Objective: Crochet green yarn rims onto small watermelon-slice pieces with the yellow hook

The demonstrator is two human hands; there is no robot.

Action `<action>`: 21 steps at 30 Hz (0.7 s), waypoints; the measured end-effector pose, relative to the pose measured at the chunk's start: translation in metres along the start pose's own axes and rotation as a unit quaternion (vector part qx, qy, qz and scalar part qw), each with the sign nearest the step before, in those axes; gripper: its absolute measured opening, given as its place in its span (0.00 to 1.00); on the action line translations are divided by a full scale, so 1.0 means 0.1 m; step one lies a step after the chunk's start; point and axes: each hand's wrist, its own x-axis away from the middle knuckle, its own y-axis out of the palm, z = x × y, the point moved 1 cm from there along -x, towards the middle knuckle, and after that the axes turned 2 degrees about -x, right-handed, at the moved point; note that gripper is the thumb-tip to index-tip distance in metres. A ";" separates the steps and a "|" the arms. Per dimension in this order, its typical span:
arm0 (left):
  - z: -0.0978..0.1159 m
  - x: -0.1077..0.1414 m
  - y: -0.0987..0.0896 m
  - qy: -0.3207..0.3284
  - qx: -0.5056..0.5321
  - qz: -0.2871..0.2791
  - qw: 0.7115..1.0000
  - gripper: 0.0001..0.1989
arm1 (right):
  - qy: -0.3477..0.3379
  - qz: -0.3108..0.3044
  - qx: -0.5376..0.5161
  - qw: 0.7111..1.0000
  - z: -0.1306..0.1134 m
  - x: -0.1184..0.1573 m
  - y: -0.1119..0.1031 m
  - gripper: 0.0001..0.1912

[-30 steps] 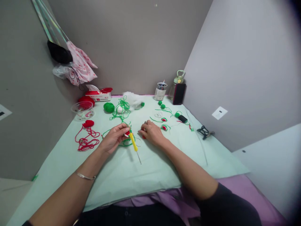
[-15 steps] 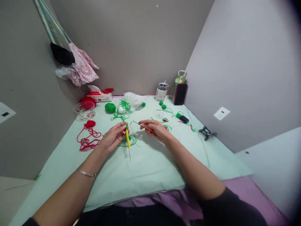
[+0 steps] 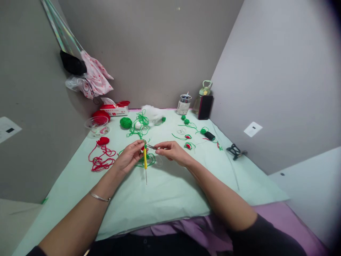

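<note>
My left hand (image 3: 131, 153) is closed in a pinch on a small green-and-red crochet piece (image 3: 145, 145) near the middle of the table. A crochet hook (image 3: 145, 159) with a yellow handle hangs upright at that piece, its metal end pointing down toward me. From the right, my right hand (image 3: 172, 152) grips thread snips (image 3: 151, 147), their dark slim blades slightly parted and pointing left at the green yarn by the hook. The fingers cover the snips' handle. Loose green yarn (image 3: 151, 160) lies behind and below my left hand.
Tangled red yarn (image 3: 102, 161) lies at left, near a clear plastic tub (image 3: 97, 126). A green yarn ball (image 3: 125, 123) and white stuffing (image 3: 153, 114) sit farther back. Small crocheted pieces (image 3: 188, 146) lie at right. A can (image 3: 184, 104), bottle (image 3: 204, 89) and phone (image 3: 205, 107) stand behind.
My right hand has moved left and turned, bringing the snips to the yarn at the crochet piece. Their blades now show apart. My left hand stays nearly in place with the hook.
</note>
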 end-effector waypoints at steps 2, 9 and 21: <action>-0.01 0.01 0.01 -0.002 -0.001 -0.004 1.000 0.07 | -0.004 0.001 0.001 1.000 0.00 0.00 0.01 0.26; -0.04 0.00 0.01 -0.003 -0.001 -0.018 1.000 0.05 | -0.015 -0.001 0.004 1.000 -0.02 0.00 0.02 0.24; -0.07 -0.02 -0.02 -0.004 0.001 -0.030 1.000 0.05 | -0.019 -0.001 0.003 1.000 -0.04 0.00 0.03 0.24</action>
